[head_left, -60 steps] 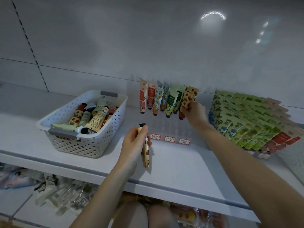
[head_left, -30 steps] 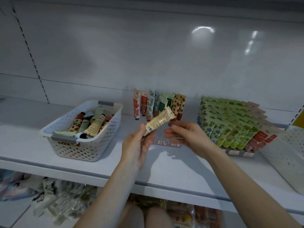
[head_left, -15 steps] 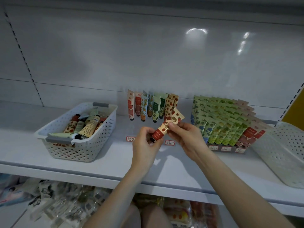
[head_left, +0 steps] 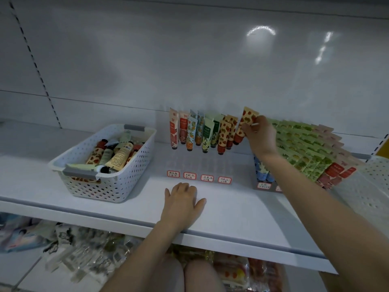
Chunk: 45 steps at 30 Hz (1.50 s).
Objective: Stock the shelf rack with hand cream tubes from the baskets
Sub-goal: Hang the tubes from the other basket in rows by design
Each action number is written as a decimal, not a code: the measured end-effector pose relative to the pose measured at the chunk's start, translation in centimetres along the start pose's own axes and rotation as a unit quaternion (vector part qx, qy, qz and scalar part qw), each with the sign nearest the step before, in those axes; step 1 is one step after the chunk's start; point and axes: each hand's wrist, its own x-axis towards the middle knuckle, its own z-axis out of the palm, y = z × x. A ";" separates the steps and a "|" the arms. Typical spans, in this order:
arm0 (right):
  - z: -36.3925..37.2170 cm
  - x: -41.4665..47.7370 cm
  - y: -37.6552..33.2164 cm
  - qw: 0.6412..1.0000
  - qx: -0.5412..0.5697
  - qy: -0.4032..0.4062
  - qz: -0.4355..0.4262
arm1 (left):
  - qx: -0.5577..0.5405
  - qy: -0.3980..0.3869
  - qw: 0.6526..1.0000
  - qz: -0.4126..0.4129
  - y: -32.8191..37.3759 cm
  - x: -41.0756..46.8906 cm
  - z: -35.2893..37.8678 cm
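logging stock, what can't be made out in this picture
Head view:
- Tags: writing too small.
- Blue tubes: mostly behind the right arm.
- Right basket: cut by the frame edge.
- Lower-shelf goods: blurred.
- Tube in right hand: whether it is seated yet, unclear.

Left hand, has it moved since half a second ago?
Yes. The left hand came down toward the front edge of the shelf, now flat in front of the price labels, off the strawberry tube.

Clear-wrapped packets (head_left: 88,253) lie heaped below a white back panel (head_left: 189,60).
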 end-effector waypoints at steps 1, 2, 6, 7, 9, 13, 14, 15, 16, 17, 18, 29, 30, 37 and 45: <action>0.1 0.2 0.1 1.000 -0.008 -0.005 0.000 | 0.000 0.006 1.000 0.000 -0.1 0.0 0.1; 0.3 0.4 0.3 1.000 -0.013 -0.012 0.000 | -0.001 0.011 1.000 -0.001 -0.1 0.0 0.2; 1.4 0.9 0.2 0.999 -0.026 -0.039 0.008 | -0.009 0.018 1.000 -0.004 -0.1 0.1 0.4; 1.6 0.9 0.1 0.998 -0.035 -0.046 0.010 | -0.009 0.018 1.000 -0.005 -0.1 0.1 0.4; 1.9 0.9 0.0 0.997 -0.053 -0.054 0.007 | -0.007 0.018 1.000 -0.004 -0.2 0.1 0.4; 1.8 1.2 0.2 0.995 -0.083 -0.053 0.001 | -0.006 0.014 1.000 -0.003 -0.2 0.1 0.4; 1.7 1.3 0.4 0.995 -0.087 -0.053 0.001 | -0.006 0.012 1.000 -0.004 -0.1 0.1 0.3; 1.5 1.5 0.6 0.995 -0.087 -0.052 0.002 | -0.006 0.011 1.000 -0.003 -0.1 0.0 0.3; 1.3 1.6 0.7 0.995 -0.088 -0.051 0.004 | -0.006 0.010 1.000 -0.003 -0.1 0.0 0.3; 1.1 1.7 0.8 0.995 -0.089 -0.049 0.005 | -0.008 0.009 1.000 -0.004 -0.1 0.0 0.3; 1.0 1.7 0.9 0.995 -0.090 -0.047 0.005 | -0.009 0.008 1.000 -0.004 -0.1 -0.1 0.3; 1.4 1.8 0.3 0.996 -0.078 -0.035 -0.015 | -0.016 0.005 1.000 -0.006 -0.1 0.0 0.1; 1.6 1.8 0.3 0.996 -0.078 -0.039 -0.013 | -0.016 0.005 1.000 -0.005 -0.1 0.0 0.2; 3.3 1.7 1.5 0.995 -0.081 -0.050 0.022 | -0.016 0.009 1.000 -0.003 -0.2 0.1 0.4; 3.9 1.3 2.2 0.992 -0.106 -0.063 0.000 | -0.018 0.014 1.000 -0.006 -0.3 0.1 0.6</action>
